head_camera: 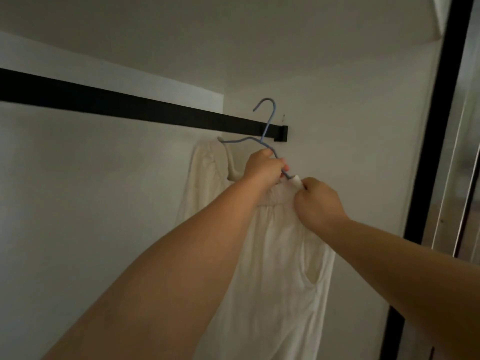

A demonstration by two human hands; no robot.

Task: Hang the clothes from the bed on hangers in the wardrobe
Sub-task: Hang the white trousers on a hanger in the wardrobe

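Left hand (263, 165) grips blue hanger (265, 136), hook up mid-frame at black rail (130, 105), while right hand (318, 201) pinches cream dress (272, 268) hanging lengthwise down.

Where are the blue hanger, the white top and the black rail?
blue hanger (267, 118): head view, on its hook stem.
white top (275, 268): head view, on its hanging front.
black rail (130, 106): head view, mid-bar.

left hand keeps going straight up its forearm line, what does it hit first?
Probably the black rail near its end bracket; the left hand grips the blue hanger just below it. Depth unclear.
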